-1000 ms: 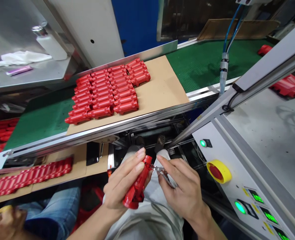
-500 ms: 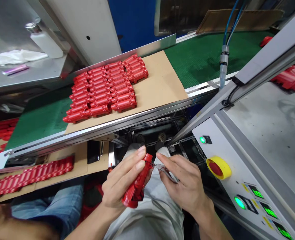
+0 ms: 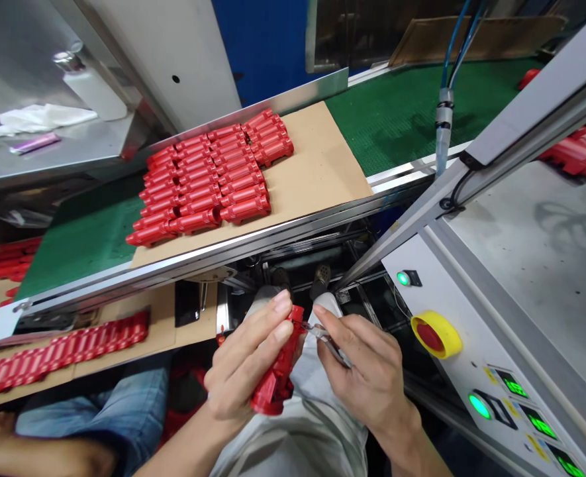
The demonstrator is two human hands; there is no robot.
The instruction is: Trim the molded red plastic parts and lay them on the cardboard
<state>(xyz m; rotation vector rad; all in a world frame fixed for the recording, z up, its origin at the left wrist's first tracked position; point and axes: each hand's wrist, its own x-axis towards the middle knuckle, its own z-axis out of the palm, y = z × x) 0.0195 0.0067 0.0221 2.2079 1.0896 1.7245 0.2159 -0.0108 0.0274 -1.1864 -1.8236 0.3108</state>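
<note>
My left hand point(image 3: 245, 361) is wrapped round a red plastic tubular part point(image 3: 276, 377), held tilted above my lap. Its fingers cover much of the part's upper left side. In my right hand point(image 3: 369, 364) is a small pair of metal nippers point(image 3: 326, 336). The nippers' narrow tip points left and meets the upper end of the red part; whether it grips anything there is too small to tell. My right palm and fingers hide most of the handles.
Red parts point(image 3: 200, 179) lie in rows on cardboard point(image 3: 322, 152) over the green conveyor point(image 3: 392, 119). A control panel with a yellow-ringed red button point(image 3: 429, 334) stands at right. More red parts point(image 3: 69, 348) line a lower shelf. Another person's jeans point(image 3: 138, 404) show at lower left.
The red part is turned slightly more upright, its lower end shifted right. The nippers' tip stays at its upper end. Both hands keep their hold.
</note>
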